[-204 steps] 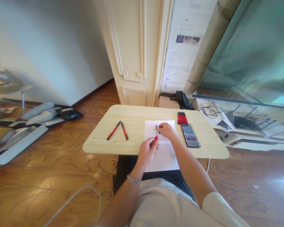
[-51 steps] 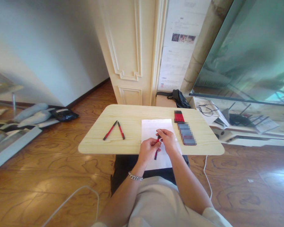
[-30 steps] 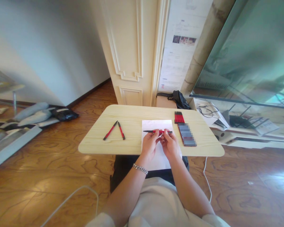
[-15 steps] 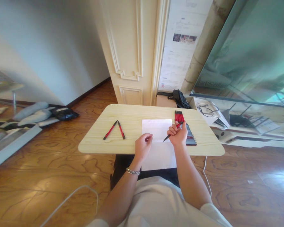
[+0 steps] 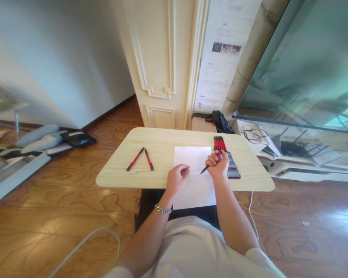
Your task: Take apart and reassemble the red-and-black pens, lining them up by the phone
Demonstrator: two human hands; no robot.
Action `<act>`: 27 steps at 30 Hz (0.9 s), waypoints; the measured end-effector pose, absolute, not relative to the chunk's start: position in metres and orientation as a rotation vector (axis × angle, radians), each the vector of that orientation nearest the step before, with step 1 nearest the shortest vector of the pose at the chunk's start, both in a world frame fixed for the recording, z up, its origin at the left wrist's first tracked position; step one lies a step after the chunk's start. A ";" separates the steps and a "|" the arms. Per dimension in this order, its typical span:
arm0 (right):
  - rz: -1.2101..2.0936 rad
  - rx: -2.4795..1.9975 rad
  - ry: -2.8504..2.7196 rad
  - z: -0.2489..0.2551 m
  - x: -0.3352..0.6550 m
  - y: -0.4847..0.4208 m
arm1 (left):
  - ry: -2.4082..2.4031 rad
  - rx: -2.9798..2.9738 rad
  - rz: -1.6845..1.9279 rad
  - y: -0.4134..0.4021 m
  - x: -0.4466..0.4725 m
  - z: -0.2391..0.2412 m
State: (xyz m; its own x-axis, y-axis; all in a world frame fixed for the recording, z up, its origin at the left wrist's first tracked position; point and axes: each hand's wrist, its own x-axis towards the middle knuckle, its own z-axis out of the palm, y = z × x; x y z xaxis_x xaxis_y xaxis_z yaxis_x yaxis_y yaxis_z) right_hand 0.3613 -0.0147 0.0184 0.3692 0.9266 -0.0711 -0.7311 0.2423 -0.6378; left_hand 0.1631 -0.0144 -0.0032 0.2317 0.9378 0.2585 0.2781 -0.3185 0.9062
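A red-and-black pen (image 5: 204, 170) is gripped in my right hand (image 5: 219, 165), its dark end slanting down and left over a white sheet of paper (image 5: 195, 193). My left hand (image 5: 177, 178) is loosely closed at the sheet's left side, its fingers curled inward and no object visible in them. Just beyond my right hand, a row of several red pens (image 5: 219, 143) stands out of a dark case (image 5: 233, 170), partly hidden by that hand. Two more pens, a left one (image 5: 135, 159) and a right one (image 5: 149, 159), lie at an angle on the table's left part.
The pale wooden table (image 5: 113, 175) has rounded corners. A panelled door (image 5: 155, 50) stands behind it. A black bag (image 5: 220, 121) rests past the far edge, and a low white cabinet (image 5: 313, 172) runs along the right. White cables (image 5: 251, 216) trail on the floor.
My left hand has shifted slightly to the right over the paper. My right hand has barely moved and still grips the pen.
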 end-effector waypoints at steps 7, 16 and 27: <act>1.170 -0.619 -0.335 0.021 0.366 -0.013 | 1.050 1.883 1.015 0.003 0.163 0.001; 1.218 -0.579 -0.316 0.027 0.372 0.003 | 1.088 2.422 0.946 0.062 0.188 0.001; 0.856 -1.218 -0.403 0.026 0.375 0.041 | 1.304 2.601 0.580 0.062 0.192 -0.019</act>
